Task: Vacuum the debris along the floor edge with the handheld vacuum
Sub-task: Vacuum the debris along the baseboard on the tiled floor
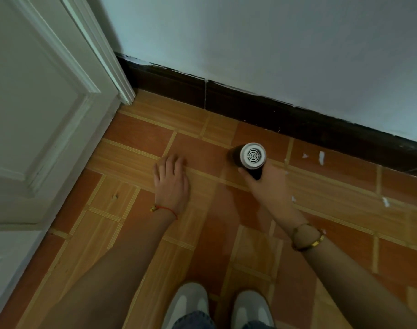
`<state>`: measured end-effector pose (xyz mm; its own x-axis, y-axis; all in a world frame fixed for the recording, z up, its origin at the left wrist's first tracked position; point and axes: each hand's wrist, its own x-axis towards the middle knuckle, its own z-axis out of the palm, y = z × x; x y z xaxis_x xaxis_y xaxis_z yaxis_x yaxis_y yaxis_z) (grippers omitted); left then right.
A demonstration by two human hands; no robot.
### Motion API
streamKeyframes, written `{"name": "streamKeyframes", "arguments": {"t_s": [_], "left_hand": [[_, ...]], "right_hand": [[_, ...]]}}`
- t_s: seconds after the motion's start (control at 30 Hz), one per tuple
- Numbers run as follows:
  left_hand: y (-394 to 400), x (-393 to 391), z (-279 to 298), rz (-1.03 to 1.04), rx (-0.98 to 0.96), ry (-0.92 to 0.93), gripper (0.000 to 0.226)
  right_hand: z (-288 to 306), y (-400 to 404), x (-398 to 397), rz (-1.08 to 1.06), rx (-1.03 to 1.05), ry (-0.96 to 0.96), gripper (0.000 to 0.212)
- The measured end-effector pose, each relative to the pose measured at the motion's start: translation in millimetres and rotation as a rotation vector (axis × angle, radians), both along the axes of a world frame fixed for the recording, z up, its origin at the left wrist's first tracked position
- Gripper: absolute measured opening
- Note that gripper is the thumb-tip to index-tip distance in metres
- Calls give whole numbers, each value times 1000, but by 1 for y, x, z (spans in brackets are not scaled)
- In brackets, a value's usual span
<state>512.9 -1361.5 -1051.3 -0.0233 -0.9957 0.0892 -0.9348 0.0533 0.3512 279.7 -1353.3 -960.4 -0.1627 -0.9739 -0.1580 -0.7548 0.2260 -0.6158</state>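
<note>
Here the handheld vacuum [249, 156] sits low over the tiled floor [141, 210], just short of the dark skirting board [262, 108], its white vented rear facing the camera so the nozzle likely points at the floor edge. The right hand [265, 184] curls round its dark handle. White paper scraps [321, 158] lie to the right along the skirting, not yet collected. The left hand [171, 180] presses flat, fingers straight, probably as a brace. No readable writing shows.
</note>
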Motion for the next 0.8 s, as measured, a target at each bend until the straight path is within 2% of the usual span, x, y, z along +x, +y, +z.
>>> {"name": "streamKeyframes", "arguments": {"t_s": [0.13,0.3,0.43,0.57,0.8], "left_hand": [[-10,-27,-2,-78,4,13,46],[-20,-57,-4,-148,14,2,50],[-21,-76,-11,-163,9,19,51],[-19,-82,-19,-179,-6,-12,50],[-17,-79,-25,-197,-46,-44,50]], "right_hand": [[-2,6,-21,-57,-34,8,56],[-2,16,-26,103,75,-18,50],[4,20,-34,-18,-8,-76,45],[6,19,-53,-119,-61,-36,50],[-3,24,-54,-36,34,-10,50]]}}
